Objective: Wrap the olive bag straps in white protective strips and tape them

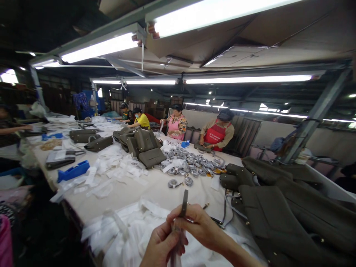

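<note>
Close together at the front edge of the table are my left hand and my right hand. A dark olive strap is pinched in the right fingers, its flat end with a small hole pointing up. Below it, the left fingers are closed around a pale, translucent wrapping that hangs down; whether the strap runs on inside it is hard to see. A heap of white wrapping strips lies beneath both hands. Just right of them, dark cords with metal clips rest on the table.
Olive bags are piled at the right, with more bags mid-table. Coiled grey straps form a heap beyond my hands. A blue tape dispenser stands left. Several people work around the table, one in a red apron. Lamps hang overhead.
</note>
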{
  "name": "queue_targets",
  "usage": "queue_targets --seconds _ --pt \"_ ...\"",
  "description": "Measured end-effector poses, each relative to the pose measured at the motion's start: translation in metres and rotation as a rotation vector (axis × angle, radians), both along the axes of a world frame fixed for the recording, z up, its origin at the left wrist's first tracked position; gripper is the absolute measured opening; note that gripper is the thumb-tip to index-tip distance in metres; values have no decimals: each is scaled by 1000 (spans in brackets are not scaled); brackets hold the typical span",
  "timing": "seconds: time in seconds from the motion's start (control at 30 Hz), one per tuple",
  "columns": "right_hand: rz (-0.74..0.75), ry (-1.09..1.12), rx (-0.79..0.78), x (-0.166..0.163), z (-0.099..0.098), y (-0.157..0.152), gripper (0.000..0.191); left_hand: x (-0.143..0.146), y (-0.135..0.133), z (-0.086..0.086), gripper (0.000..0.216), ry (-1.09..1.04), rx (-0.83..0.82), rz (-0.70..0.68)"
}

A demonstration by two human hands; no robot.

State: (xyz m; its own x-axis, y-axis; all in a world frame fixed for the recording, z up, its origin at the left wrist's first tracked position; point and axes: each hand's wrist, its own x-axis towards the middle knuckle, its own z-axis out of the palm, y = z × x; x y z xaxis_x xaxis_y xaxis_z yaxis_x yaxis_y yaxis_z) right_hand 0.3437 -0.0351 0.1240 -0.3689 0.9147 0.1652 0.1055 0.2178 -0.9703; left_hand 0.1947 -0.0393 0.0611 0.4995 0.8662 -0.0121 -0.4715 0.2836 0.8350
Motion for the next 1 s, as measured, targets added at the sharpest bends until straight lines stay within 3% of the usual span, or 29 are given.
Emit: queue_targets --seconds 0.1,0.2,0.3,0.43,0.57,0.73,0.93,1.0 --pt "-126 522 -332 7 19 6 31 -11 -3 6 42 111 116 -11" --pt "-329 840 -491 18 57 23 37 -27 -7 10 38 188 137 -15" --pt "-398 837 -425 22 93 33 44 -36 -12 13 40 228 91 12" --pt "-138 687 -303 7 114 27 33 -38 -19 22 46 243 86 72" --pt "102 517 -253 -17 115 17 31 -42 -22 30 50 237 113 145" --pt "192 333 -241 -37 105 14 42 -49 -19 38 53 196 126 156" --pt "240 -186 -109 -48 61 0 60 -52 -25 48 51 43 131 148" --pt "290 -233 -99 -50 47 -3 61 -55 -29 46 50 66 147 167"
